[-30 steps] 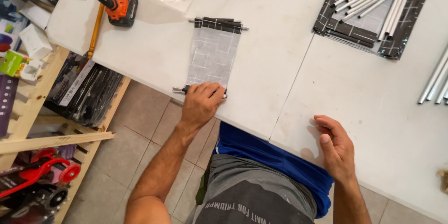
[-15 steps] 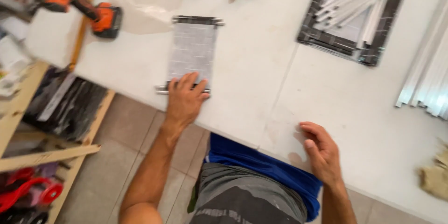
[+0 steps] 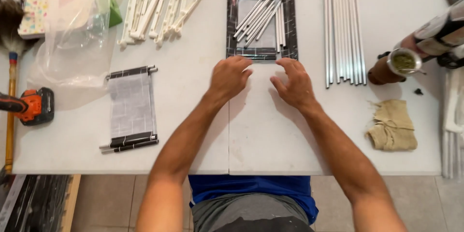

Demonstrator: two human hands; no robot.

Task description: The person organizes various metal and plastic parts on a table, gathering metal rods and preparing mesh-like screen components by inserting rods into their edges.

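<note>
Partly hidden frame point(image 3: 261, 24), fingertips covering its edge

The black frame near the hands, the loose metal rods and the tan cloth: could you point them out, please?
black frame point(image 3: 233, 14), head view, left rail.
metal rods point(image 3: 344, 29), head view, mid-bundle.
tan cloth point(image 3: 394, 126), head view, centre.

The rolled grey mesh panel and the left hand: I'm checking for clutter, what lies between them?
Nothing: in the head view only bare white table separates mesh panel from left hand.
</note>
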